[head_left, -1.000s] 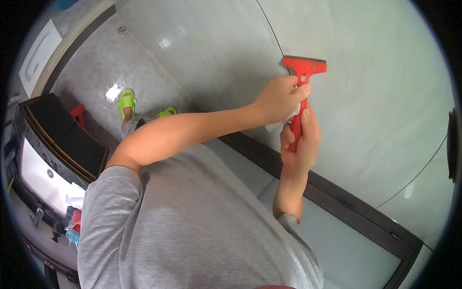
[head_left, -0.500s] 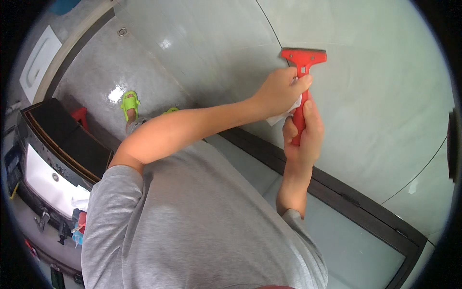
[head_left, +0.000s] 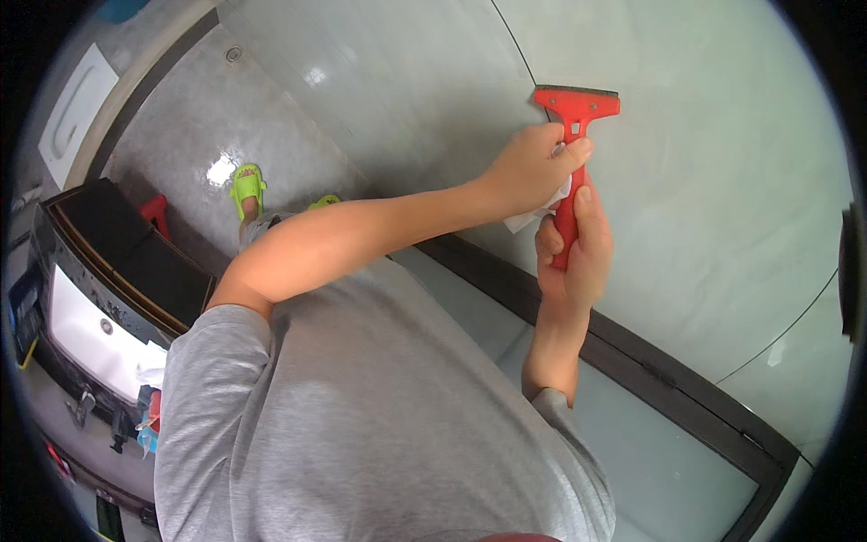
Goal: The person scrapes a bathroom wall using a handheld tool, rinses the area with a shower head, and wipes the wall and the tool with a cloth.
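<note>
A red scraper (head_left: 578, 106) with a broad head and a dark blade edge is held up in front of the pale tiled wall. My left hand (head_left: 533, 170) is closed on the upper handle, just below the head, with its thumb along the neck. Crumpled white tissue (head_left: 524, 219) pokes out from under that hand. Lower down, my right hand (head_left: 587, 248) wraps the end of the same handle, thumb and fingers on opposite sides. Whether the blade touches the wall cannot be told.
A dark door frame (head_left: 623, 355) with frosted glass runs along the right below my hands. To the left are a white sink (head_left: 81, 325) in a dark counter, a red object (head_left: 155, 215) on the floor, and a white squat toilet (head_left: 77, 117). My feet wear green slippers (head_left: 247, 185).
Both hands and the scraper have shifted slightly to the right and a little upward in view. The grip on the handle looks the same.
</note>
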`<state>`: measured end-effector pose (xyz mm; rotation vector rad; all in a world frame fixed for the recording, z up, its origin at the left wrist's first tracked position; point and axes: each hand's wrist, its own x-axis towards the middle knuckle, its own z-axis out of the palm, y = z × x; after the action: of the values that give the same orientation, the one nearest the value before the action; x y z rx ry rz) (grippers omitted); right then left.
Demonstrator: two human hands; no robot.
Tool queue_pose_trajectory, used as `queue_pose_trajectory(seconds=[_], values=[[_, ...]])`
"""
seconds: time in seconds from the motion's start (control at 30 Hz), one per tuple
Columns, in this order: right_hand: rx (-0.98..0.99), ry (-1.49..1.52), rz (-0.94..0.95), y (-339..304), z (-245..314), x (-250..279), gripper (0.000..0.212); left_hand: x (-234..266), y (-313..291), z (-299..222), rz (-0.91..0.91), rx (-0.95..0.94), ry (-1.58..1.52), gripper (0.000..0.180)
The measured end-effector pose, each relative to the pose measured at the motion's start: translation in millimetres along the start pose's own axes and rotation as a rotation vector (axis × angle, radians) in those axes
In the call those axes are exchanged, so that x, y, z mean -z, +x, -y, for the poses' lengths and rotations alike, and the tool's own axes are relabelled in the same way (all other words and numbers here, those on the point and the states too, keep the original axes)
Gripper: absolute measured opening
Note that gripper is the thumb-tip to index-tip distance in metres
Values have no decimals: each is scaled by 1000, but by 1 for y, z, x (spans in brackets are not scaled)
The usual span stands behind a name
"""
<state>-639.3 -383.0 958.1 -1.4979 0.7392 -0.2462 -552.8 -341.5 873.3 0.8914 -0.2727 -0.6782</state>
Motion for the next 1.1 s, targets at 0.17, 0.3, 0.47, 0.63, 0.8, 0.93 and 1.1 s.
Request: queue_pose_trajectory(seconds=[0.17, 0.3, 0.47, 0.63, 0.8, 0.93, 1.1], values=[[-13, -3, 8, -3, 7, -1, 42, -4, 4, 9, 3, -29, -13, 39], [-11, -6, -40, -1, 1, -1, 42, 1, 0, -3, 47, -9, -60, 40], [-10, 31, -55, -6, 1, -4, 41, 0, -3, -8, 31, 26, -82, 44], [9, 41, 1, -6, -1, -3, 43, 0, -1, -4, -15, -61, 65, 45], [1, 63, -1, -5, -5, -2, 43, 2, -2, -4, 20, -46, 25, 45], [-12, 70, -27, -4, -2, -6, 42, 2, 1, -3, 31, -11, -55, 43], [11, 11, 4, -3, -7, 8, 43, 2, -3, -1, 44, -75, 108, 36]])
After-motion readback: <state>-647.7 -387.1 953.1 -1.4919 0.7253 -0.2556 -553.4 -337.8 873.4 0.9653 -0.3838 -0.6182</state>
